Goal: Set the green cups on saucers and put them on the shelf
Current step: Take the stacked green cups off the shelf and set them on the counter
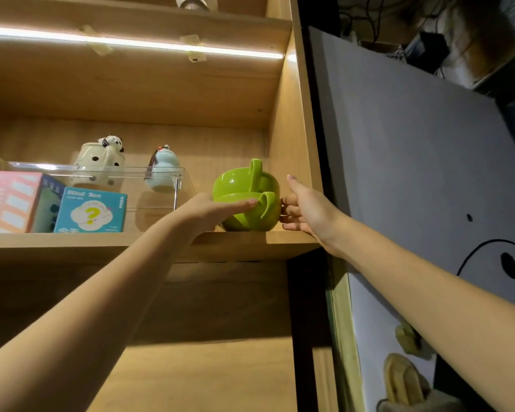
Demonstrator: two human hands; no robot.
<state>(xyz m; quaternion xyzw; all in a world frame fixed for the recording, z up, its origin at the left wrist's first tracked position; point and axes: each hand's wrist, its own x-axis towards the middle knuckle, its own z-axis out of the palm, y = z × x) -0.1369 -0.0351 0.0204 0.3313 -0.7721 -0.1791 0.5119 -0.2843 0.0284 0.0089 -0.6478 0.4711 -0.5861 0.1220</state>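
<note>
Two glossy green cups sit stacked at the right end of the wooden shelf (149,242), the upper cup (238,179) nested in the lower cup (250,218), both handles pointing toward me. My left hand (217,208) lies flat against the stack's left side, fingers stretched across the lower cup's rim. My right hand (306,209) is at the stack's right side, fingertips touching the lower cup, thumb raised. No saucers are visible.
A clear plastic bin (167,173) stands left of the cups, with a spotted panda mug (100,165) and a pale blue figurine (164,171) behind it. Blind-box cartons (91,211) sit at the shelf's front left. The cabinet side wall (292,144) is close on the right.
</note>
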